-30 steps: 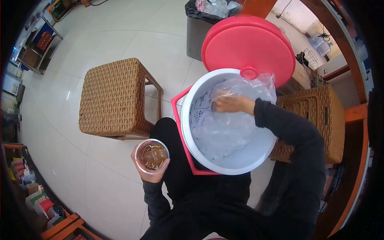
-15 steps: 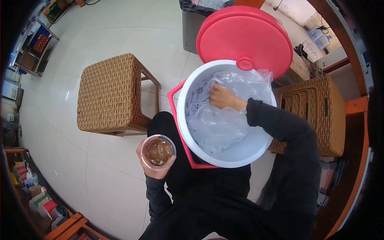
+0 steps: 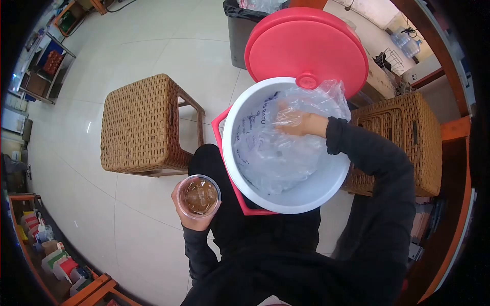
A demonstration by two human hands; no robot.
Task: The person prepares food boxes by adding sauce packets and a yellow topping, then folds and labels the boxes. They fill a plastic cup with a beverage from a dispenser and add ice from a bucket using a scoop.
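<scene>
My left hand (image 3: 191,217) holds a clear plastic cup (image 3: 199,196) with brown drink and ice cubes, low at my left side. My right hand (image 3: 295,122) reaches into a round cooler (image 3: 236,168) with a white inside and red outer shell. It presses among the folds of a clear plastic ice bag (image 3: 280,148) lining the cooler; the fingers are partly hidden by the plastic. The cooler's red lid (image 3: 306,48) stands open behind it.
A wicker stool (image 3: 143,125) stands on the white tiled floor to the left. A second wicker stool (image 3: 403,137) is at the right. A dark bin with a plastic liner (image 3: 245,25) sits behind the lid. Shelves with packets line the far left.
My right hand shifted slightly right and deeper under the bag's plastic. The cup in my left hand stayed nearly in place. The view moved a little.
</scene>
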